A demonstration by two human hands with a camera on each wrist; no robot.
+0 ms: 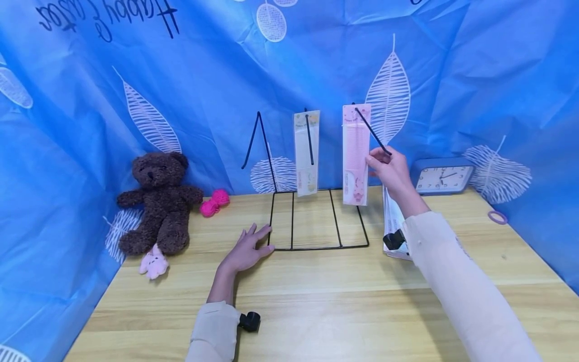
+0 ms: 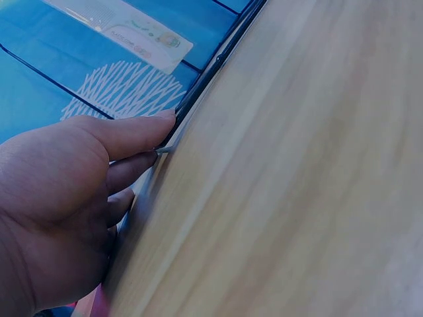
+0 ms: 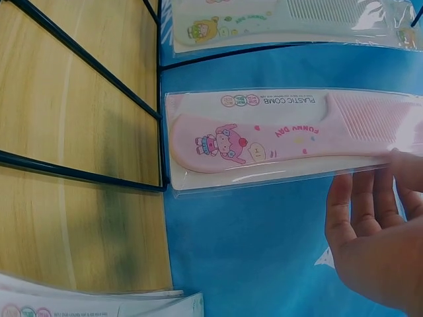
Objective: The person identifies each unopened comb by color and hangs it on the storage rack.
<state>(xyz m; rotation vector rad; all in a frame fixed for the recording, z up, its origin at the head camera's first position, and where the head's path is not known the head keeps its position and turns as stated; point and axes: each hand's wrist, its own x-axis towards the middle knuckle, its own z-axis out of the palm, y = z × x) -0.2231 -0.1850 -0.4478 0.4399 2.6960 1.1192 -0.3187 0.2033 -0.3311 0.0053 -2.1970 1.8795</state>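
Note:
A black wire rack (image 1: 316, 248) stands on the table with upright hooks. A pink comb in a clear pack (image 1: 356, 166) hangs from its right hook. My right hand (image 1: 392, 170) pinches the pack's right edge, thumb in front and fingers behind in the right wrist view. On the middle hook hangs a pale green comb in its pack (image 1: 307, 171); the left hook (image 1: 259, 141) is bare. My left hand (image 1: 246, 251) rests by the rack's front left corner, fingers spread, with thumb and a fingertip touching the wire in the left wrist view.
More flat packs (image 1: 394, 221) lie stacked under my right forearm. A blue clock (image 1: 443, 176) stands behind at right, with a purple ring (image 1: 497, 217) nearby. To the left are a brown teddy bear (image 1: 160, 201), a pink yarn bundle (image 1: 214, 202) and a small pink plush (image 1: 154, 262).

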